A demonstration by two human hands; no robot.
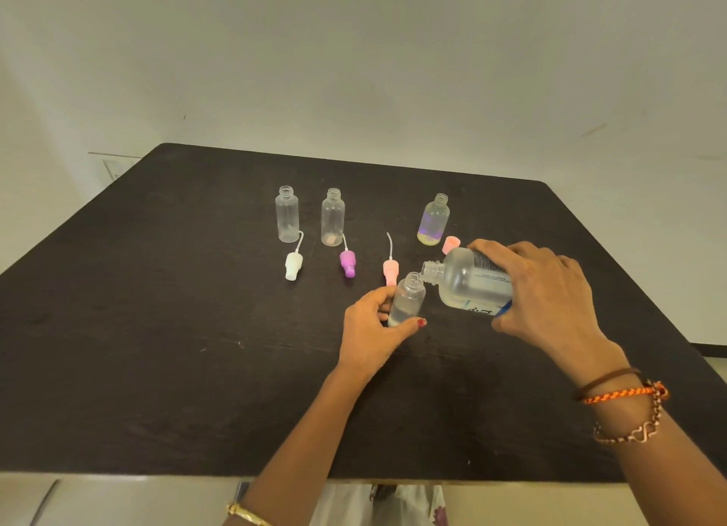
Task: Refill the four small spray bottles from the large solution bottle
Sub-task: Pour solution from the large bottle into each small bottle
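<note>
A dark surface (157, 329) stands against a pale wall. The left hand (373, 329) grips a small spray bottle (407, 301) upright on it, near the front, liquid low inside. The right hand (547, 293) wraps the large solution bottle (468, 281), tipped on its side, mouth just above the small neck. Three more open bottles stand behind – two clear (287, 214) (333, 216), one tinted (434, 220) – with loose spray tops (348, 264) lying between. The risk – both necks are narrow, so a steep tilt or slight drift would likely spill liquid, or overfill.
</note>
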